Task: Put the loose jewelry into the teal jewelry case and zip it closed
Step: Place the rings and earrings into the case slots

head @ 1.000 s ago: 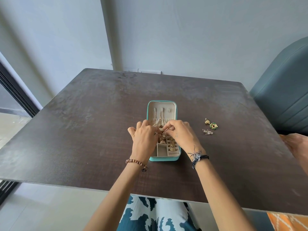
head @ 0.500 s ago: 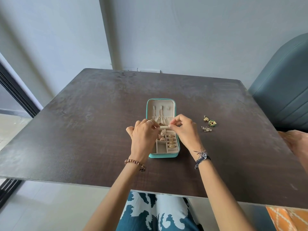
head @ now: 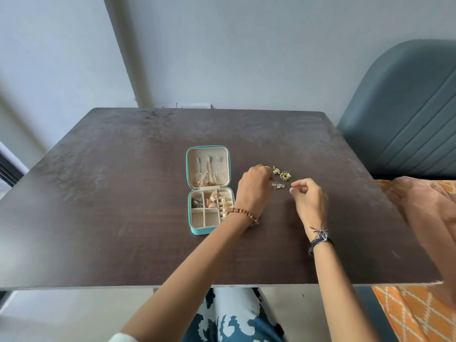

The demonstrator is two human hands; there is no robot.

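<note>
The teal jewelry case (head: 209, 191) lies open flat on the dark wooden table (head: 111, 193), its lid half folded back on the far side and its tray half toward the person. The lid's beige lining shows a gathered pocket with a thin gold chain (head: 206, 180) hanging into it. In the tray, the compartments nearest the hinge hold gold rings and earrings (head: 219, 202) and a darker silver piece (head: 196, 202); the two compartments at the case's near edge show only beige lining.

Just right of the case, on the table, lie the loose pieces: a silver triangular earring (head: 278, 185), and beyond it a gold earring (head: 276, 169) touching a gold and green round earring (head: 285, 176).

The left hand (head: 254, 188) reaches across in front of the case's right edge, fingers curled downward, its tips at the silver earring; whether it actually grips the piece cannot be told, since the knuckles hide the fingertips. A brown bead bracelet (head: 243, 214) circles that wrist. The right hand (head: 308, 198) hovers right of the silver earring, thumb and forefinger drawn together in a pinch with nothing visible between them. A dark thread bracelet (head: 319, 239) sits on that wrist.

Farther right of the case, past the table's edge, are a blue-grey padded chair (head: 407, 114) and orange patterned cloth (head: 414, 314).
</note>
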